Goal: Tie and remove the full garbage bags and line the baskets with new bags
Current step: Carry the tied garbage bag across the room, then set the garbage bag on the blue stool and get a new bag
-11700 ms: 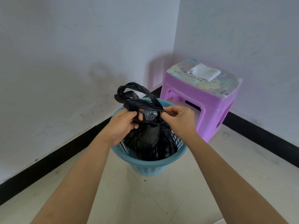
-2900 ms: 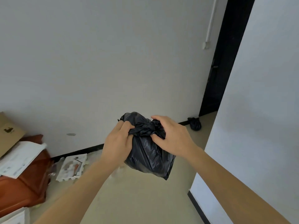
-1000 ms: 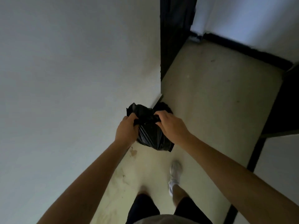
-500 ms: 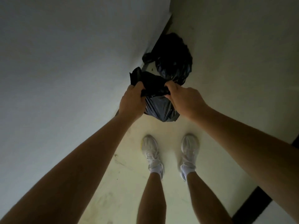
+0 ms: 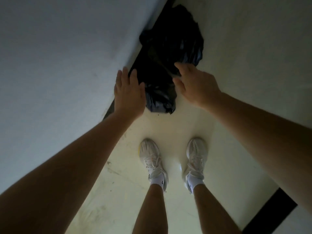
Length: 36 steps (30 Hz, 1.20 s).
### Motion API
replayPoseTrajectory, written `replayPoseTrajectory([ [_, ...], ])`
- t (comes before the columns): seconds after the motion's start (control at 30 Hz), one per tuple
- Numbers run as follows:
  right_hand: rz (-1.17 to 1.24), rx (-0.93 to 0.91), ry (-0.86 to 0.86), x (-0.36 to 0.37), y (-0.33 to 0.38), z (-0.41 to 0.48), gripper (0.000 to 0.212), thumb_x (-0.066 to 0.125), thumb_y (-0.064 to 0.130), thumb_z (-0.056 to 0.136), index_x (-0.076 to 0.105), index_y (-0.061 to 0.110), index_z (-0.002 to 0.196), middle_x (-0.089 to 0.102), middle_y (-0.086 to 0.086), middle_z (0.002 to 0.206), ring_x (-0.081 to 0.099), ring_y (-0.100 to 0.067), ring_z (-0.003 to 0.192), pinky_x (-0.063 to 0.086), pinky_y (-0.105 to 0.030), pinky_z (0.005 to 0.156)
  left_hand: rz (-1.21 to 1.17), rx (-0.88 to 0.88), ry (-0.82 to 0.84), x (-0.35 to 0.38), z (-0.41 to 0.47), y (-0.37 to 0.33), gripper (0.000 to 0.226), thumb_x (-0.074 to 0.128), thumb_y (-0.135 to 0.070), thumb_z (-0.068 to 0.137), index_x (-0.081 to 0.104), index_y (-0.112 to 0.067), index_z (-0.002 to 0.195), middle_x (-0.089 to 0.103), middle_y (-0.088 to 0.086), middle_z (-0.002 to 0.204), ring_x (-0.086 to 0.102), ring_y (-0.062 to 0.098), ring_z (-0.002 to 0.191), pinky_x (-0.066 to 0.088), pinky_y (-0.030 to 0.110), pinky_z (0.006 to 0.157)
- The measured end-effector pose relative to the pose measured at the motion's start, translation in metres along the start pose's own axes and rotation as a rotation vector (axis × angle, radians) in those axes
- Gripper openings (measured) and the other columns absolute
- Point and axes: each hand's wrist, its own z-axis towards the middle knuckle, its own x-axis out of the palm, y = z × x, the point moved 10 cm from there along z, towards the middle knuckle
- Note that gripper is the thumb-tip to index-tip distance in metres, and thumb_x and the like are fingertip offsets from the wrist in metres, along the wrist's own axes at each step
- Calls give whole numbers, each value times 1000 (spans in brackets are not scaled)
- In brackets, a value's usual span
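Two tied black garbage bags lie on the pale floor against the wall's black skirting. The nearer bag (image 5: 159,97) sits just in front of the farther, larger bag (image 5: 177,38). My left hand (image 5: 129,93) hovers at the nearer bag's left side with fingers spread and straight, holding nothing. My right hand (image 5: 195,85) hovers to its right, fingers loose and spread, over the seam between the two bags. No basket is in view.
A white wall (image 5: 59,65) rises on the left, close to my left arm. My two feet in white sneakers (image 5: 152,159) stand on the floor just behind the bags. A black skirting strip (image 5: 270,211) crosses the lower right corner.
Both hands let go of the bag they were carrying; it now rests on the floor beside the other bag, and the fingers have spread open above it.
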Motion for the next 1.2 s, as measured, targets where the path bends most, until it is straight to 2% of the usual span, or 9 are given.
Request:
replayPoseTrajectory([
  [0.17, -41, -91, -204, -175, 40, -15, 65, 37, 46, 103, 24, 10, 155, 23, -21, 159, 46, -41, 130, 48, -46, 93, 119, 264, -193, -165, -34, -90, 58, 31, -38, 105, 25, -4, 152, 14, 22, 161, 9, 36, 150, 19, 52, 119],
  [0.33, -107, -170, -468, -438, 96, -35, 70, 34, 53, 101, 18, 11, 155, 20, -22, 160, 35, -39, 141, 39, -48, 108, 159, 541, -446, -409, -82, -217, 54, 44, -30, 103, 35, -1, 148, 24, 23, 158, 18, 37, 148, 27, 52, 116],
  [0.47, -101, -200, -694, -660, 150, -105, 71, 35, 51, 102, 16, 9, 156, 12, -20, 163, 27, -38, 145, 34, -49, 114, 161, 635, -668, -619, -185, -309, 54, 47, -30, 103, 38, 1, 146, 27, 24, 156, 22, 38, 147, 30, 52, 114],
  [0.6, -65, -319, -921, -809, 222, -184, 70, 37, 49, 103, 14, 10, 157, 7, -19, 164, 15, -35, 149, 23, -48, 119, 341, 677, -943, -776, -323, -339, 54, 47, -31, 102, 39, 1, 146, 28, 25, 156, 23, 39, 146, 30, 56, 112],
  [0.7, -15, -511, -1074, -856, 297, -227, 70, 39, 48, 103, 16, 10, 156, 5, -22, 163, 7, -37, 151, 15, -51, 121, 430, 509, -1184, -839, -430, -292, 54, 49, -28, 101, 39, 3, 145, 29, 28, 154, 23, 41, 146, 28, 53, 114],
  [0.77, 32, -697, -1129, -849, 363, -253, 69, 42, 46, 101, 21, 8, 155, 8, -26, 161, 6, -42, 149, 11, -54, 120, 472, 266, -1243, -839, -500, -232, 55, 48, -27, 101, 37, 2, 146, 26, 26, 156, 20, 40, 147, 27, 53, 115],
  [0.83, 74, -893, -1120, -819, 435, -286, 69, 45, 46, 100, 26, 7, 154, 11, -29, 160, 7, -44, 149, 12, -56, 119, 460, -55, -1220, -812, -575, -165, 57, 44, -32, 101, 34, 0, 148, 23, 23, 158, 16, 38, 148, 25, 57, 114],
  [1.0, 146, -1321, -825, -712, 617, -414, 71, 45, 48, 100, 25, 6, 154, 13, -25, 161, 6, -42, 150, 7, -53, 120, 409, -673, -1159, -740, -798, -52, 63, 32, -44, 101, 29, -5, 150, 16, 21, 161, 11, 37, 149, 18, 59, 117],
  [1.2, 166, -1726, -572, -605, 797, -649, 71, 40, 51, 100, 23, 9, 155, 13, -21, 162, 6, -38, 150, 7, -51, 119, 445, -1216, -1258, -651, -1091, -24, 63, 26, -50, 102, 24, -12, 152, 11, 14, 163, 5, 32, 151, 12, 56, 119],
])
